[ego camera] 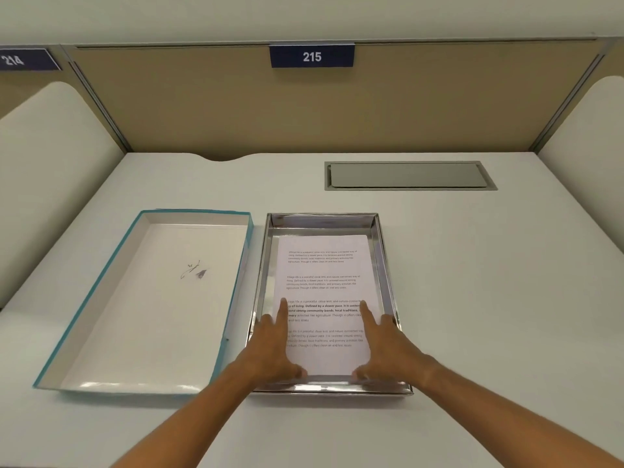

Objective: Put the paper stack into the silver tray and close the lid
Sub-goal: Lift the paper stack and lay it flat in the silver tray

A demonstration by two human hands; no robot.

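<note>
The silver tray (388, 261) sits on the white desk in front of me. A white paper stack (324, 268) with printed text lies flat inside it. My left hand (273, 346) rests on the stack's near left corner, index finger stretched over the page and thumb at the near edge. My right hand (385, 342) mirrors it on the near right corner. Both hands pinch the stack's near edge. The lid (148, 298), teal outside and white inside, lies upside down just left of the tray.
The desk (489, 315) is a white carrel top with beige partition walls behind and at both sides. A grey cable hatch (410, 175) is set into the desk behind the tray. A sign reading 215 (312, 56) hangs on the back wall.
</note>
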